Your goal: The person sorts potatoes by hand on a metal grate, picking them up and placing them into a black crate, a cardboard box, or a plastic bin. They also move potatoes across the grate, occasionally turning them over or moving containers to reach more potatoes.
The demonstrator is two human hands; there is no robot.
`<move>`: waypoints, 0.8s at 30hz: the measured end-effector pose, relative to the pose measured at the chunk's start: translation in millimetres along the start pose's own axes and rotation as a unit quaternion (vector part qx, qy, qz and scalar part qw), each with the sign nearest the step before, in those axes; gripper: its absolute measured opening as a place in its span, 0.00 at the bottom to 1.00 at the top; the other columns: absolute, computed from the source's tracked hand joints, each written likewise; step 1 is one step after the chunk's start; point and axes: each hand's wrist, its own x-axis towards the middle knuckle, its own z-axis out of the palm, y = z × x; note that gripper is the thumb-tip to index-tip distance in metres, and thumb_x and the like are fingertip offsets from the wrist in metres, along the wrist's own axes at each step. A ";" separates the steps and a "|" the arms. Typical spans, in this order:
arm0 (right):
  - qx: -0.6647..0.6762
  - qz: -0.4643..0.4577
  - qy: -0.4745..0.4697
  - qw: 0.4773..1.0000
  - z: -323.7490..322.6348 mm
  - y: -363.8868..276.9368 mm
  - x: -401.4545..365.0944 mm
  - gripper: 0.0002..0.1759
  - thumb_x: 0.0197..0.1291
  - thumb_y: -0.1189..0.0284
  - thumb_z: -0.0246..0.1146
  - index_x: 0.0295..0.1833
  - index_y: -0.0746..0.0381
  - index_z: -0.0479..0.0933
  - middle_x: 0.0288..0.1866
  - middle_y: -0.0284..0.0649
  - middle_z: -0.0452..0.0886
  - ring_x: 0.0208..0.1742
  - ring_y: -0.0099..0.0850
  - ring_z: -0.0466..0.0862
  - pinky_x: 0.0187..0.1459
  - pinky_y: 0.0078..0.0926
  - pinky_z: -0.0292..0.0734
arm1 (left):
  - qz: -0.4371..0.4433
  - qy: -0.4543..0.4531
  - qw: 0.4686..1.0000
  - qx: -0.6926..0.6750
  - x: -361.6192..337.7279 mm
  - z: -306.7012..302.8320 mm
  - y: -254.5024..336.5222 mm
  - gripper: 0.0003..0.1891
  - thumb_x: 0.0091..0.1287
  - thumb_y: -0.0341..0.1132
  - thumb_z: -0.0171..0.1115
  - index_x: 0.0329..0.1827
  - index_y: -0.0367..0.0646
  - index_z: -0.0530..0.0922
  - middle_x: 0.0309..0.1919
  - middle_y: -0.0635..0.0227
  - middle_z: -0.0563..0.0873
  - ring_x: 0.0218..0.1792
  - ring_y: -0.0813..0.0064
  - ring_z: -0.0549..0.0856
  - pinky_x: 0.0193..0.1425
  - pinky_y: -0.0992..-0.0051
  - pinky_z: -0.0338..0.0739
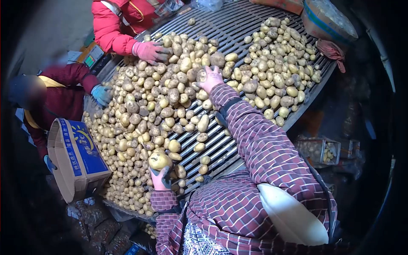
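My left hand (161,179), in a pink glove with dark fingertips, is closed around a large pale potato (160,161) near the front of the heap. Farther off, my right hand (211,80), also in a pink glove, has its fingers curled round a dirt-marked potato (201,76) at the heap's right side. Many loose potatoes (140,102) of mixed sizes surround both hands on a slatted metal table (221,146). Beyond my right forearm lies a second pile of potatoes (276,68).
A person in a red jacket (112,29) rests a pink-gloved hand (151,52) on the heap. Another, in maroon, reaches in with a blue glove (101,94). A cardboard box (80,159) tilts at the left edge; another box (327,23) and a reddish cloth (331,51) sit far right.
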 end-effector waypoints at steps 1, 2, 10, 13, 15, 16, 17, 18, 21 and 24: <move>0.024 -0.020 -0.018 0.999 -6.6 4.4 -0.5 0.46 0.46 0.56 0.75 0.70 0.56 0.63 0.71 0.52 0.60 0.67 0.49 0.69 0.64 0.40 0.71 | 0.014 -0.012 1.000 -0.009 2.7 -7.0 -9.9 0.37 0.55 0.19 0.62 0.70 0.41 0.60 0.56 0.55 0.76 0.51 0.61 0.82 0.56 0.65 0.81; 0.161 -0.040 -0.030 0.986 -3.2 20.5 5.5 0.44 0.47 0.58 0.74 0.69 0.57 0.64 0.69 0.50 0.64 0.65 0.48 0.71 0.64 0.40 0.71 | 0.025 -0.028 0.999 -0.016 0.9 -8.7 -13.4 0.37 0.55 0.19 0.62 0.70 0.40 0.60 0.55 0.55 0.76 0.51 0.61 0.82 0.56 0.64 0.81; 0.773 0.103 -0.296 0.551 16.2 6.8 -50.2 0.28 0.68 0.52 0.52 0.67 0.57 0.67 0.63 0.45 0.76 0.60 0.44 0.79 0.44 0.53 0.82 | 0.009 0.019 0.995 -0.102 -11.6 -42.9 -32.5 0.36 0.54 0.18 0.61 0.69 0.42 0.63 0.55 0.57 0.77 0.51 0.62 0.82 0.55 0.64 0.81; 0.786 0.108 -0.387 0.470 47.2 -22.1 -80.8 0.29 0.69 0.49 0.51 0.68 0.54 0.67 0.64 0.39 0.76 0.61 0.43 0.78 0.46 0.54 0.81 | 0.017 0.039 0.995 -0.091 -6.8 -69.9 -57.2 0.35 0.53 0.18 0.63 0.68 0.42 0.65 0.53 0.58 0.78 0.50 0.64 0.82 0.55 0.66 0.80; 0.716 -0.039 -0.392 0.576 88.9 -45.2 -98.7 0.31 0.68 0.46 0.50 0.68 0.53 0.67 0.65 0.39 0.75 0.62 0.42 0.77 0.50 0.54 0.79 | 0.023 0.034 0.995 -0.089 -5.7 -79.9 -71.2 0.36 0.53 0.20 0.66 0.67 0.41 0.65 0.52 0.60 0.79 0.50 0.65 0.82 0.56 0.66 0.79; 0.680 -0.060 -0.402 0.610 110.0 -57.6 -104.4 0.31 0.68 0.46 0.51 0.68 0.53 0.67 0.66 0.38 0.75 0.62 0.41 0.77 0.51 0.53 0.79 | 0.034 0.033 0.994 -0.095 -6.5 -78.3 -71.8 0.36 0.53 0.21 0.67 0.67 0.41 0.65 0.52 0.61 0.79 0.50 0.66 0.82 0.56 0.67 0.79; 0.652 -0.055 -0.423 0.627 126.4 -77.0 -111.3 0.31 0.67 0.46 0.52 0.68 0.53 0.67 0.66 0.38 0.75 0.62 0.40 0.77 0.52 0.52 0.78 | 0.047 0.020 0.997 -0.066 -3.0 -83.9 -76.5 0.36 0.52 0.22 0.69 0.66 0.40 0.66 0.52 0.62 0.79 0.50 0.67 0.82 0.56 0.68 0.78; 0.630 -0.039 -0.448 0.633 141.0 -99.2 -119.1 0.31 0.67 0.47 0.53 0.68 0.53 0.67 0.66 0.38 0.74 0.62 0.39 0.77 0.53 0.51 0.78 | 0.057 0.007 0.998 -0.036 0.4 -88.6 -83.2 0.36 0.51 0.23 0.71 0.65 0.40 0.66 0.51 0.63 0.80 0.50 0.69 0.82 0.57 0.70 0.77; 0.611 0.107 -0.537 0.572 108.9 -218.6 -165.9 0.30 0.66 0.49 0.56 0.67 0.54 0.68 0.65 0.41 0.74 0.61 0.38 0.78 0.58 0.50 0.76 | 0.056 0.004 0.998 0.002 0.2 -89.8 -81.9 0.38 0.49 0.25 0.74 0.65 0.39 0.66 0.52 0.63 0.80 0.51 0.72 0.81 0.58 0.71 0.76; 0.644 0.057 -0.593 0.481 102.3 -323.8 -204.9 0.27 0.68 0.51 0.56 0.65 0.57 0.68 0.62 0.47 0.74 0.59 0.39 0.78 0.62 0.48 0.74 | 0.103 -0.010 0.987 0.123 25.4 -121.3 -124.5 0.43 0.47 0.32 0.78 0.68 0.39 0.65 0.56 0.60 0.79 0.57 0.68 0.78 0.63 0.68 0.72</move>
